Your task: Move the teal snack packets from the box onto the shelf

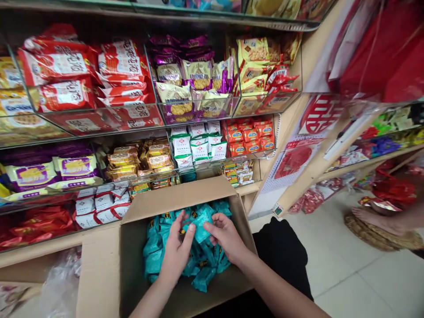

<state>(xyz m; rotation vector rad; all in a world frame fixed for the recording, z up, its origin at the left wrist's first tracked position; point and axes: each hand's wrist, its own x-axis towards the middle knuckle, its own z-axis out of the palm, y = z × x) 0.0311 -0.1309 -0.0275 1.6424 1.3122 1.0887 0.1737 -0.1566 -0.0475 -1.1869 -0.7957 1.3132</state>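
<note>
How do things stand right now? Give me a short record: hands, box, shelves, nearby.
Left hand: the left hand is beside the packet; contact unclear
Right hand: the right hand pinches one teal packet
Box: open cardboard box, more teal packets loose inside, below the hands
Shelves: behind the box, green-white packs left of red-orange packs
Nearby: another person's foot, far right

Red-and-white packets (pixel 64 64) left of purple biscuit packs (pixel 175 102); green-and-white packets (pixel 200 149) below; clear plastic bag (pixel 61 282) lower left.
</note>
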